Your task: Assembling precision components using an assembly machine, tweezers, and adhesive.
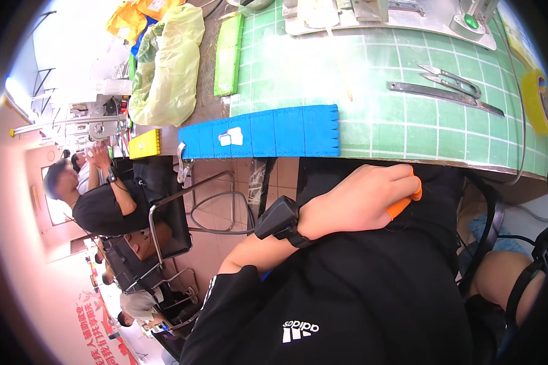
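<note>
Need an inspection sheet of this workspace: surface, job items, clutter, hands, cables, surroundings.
Surface: green grid-lined tabletop, strong glare toward its middle.
Job items: orange piece, mostly hidden in the grip.
Clutter: blue notched strip along the front edge; snips beside a metal strip; pale plastic bag, green strip and yellow strip at left.
Hands: left hand curled around the orange piece, below the table edge; right hand not in view.
Cables: thin cable down the table's right side; dark cable looped near the wrist device.
Surroundings: seated co-worker and black chair at left.
</note>
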